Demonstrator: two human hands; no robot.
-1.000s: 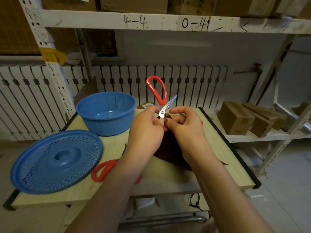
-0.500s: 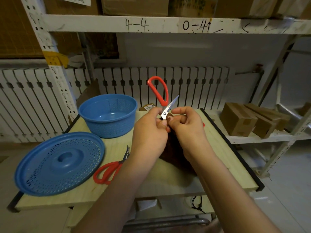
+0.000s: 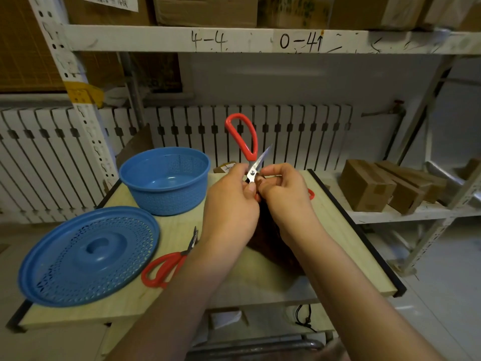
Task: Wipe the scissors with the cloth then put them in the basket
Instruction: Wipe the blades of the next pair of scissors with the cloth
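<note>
A pair of red-handled scissors [image 3: 243,136] is held up over the wooden table [image 3: 338,230], spread wide, with one handle loop and one blade tip pointing upward. My left hand [image 3: 231,204] pinches them near the pivot. My right hand [image 3: 283,194] grips a dark brown cloth [image 3: 273,246] pressed against the lower part of the scissors. The cloth hangs down between my wrists onto the table. The other red handle [image 3: 311,194] peeks out to the right of my right hand. The blue basket [image 3: 166,178] stands at the table's back left with nothing visible inside.
A second pair of red-handled scissors [image 3: 166,267] lies on the table left of my left forearm. A round blue perforated lid [image 3: 88,254] overhangs the front left corner. Cardboard boxes [image 3: 367,186] sit on a low shelf at the right; shelving and a radiator stand behind.
Both hands keep the same grip and the scissors stay upright. My head has moved slightly, so the scene sits a little differently in view.
</note>
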